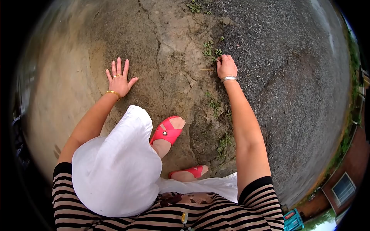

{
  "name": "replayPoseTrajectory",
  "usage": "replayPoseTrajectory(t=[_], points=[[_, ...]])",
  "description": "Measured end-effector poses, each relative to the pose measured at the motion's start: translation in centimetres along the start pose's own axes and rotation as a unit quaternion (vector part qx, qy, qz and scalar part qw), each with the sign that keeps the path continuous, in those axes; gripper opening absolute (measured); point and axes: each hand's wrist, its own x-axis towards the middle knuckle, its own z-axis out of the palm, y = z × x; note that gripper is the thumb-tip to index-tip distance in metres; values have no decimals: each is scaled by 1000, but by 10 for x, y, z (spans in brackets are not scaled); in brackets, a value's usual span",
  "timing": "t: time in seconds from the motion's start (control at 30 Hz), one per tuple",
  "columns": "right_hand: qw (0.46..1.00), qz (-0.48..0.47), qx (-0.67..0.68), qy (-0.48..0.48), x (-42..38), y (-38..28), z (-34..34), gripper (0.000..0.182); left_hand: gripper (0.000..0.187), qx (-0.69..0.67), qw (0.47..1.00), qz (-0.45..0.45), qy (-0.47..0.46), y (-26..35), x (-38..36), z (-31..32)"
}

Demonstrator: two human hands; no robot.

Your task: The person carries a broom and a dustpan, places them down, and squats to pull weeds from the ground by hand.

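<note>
My left hand (120, 82) is stretched out over the cracked concrete (142, 46), palm down with the fingers spread and nothing in it. It wears a ring and a gold bangle (113, 93). My right hand (227, 66), with a silver bracelet (229, 78) at the wrist, is closed at the seam between concrete and gravel. Its curled fingertips are right at a small green weed (218, 52), pinched at its base, which the fingers hide. Just left of this hand grow more weeds (208, 47), and a thin dry straw (207, 69) lies on the concrete.
Dark gravel (285, 77) spreads to the right. More weeds (223, 144) follow the seam toward my feet, which wear red sandals (168, 131). White cloth (119, 165) covers my bent left knee. A turquoise object (293, 220) and a building with a window (343, 188) stand at lower right.
</note>
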Motion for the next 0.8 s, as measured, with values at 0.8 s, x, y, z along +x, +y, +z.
replayPoseTrajectory(t=[0.8], points=[[993,-4,62,105,4,20,6,8,84,1,1000,2,-1,-2,2,3]])
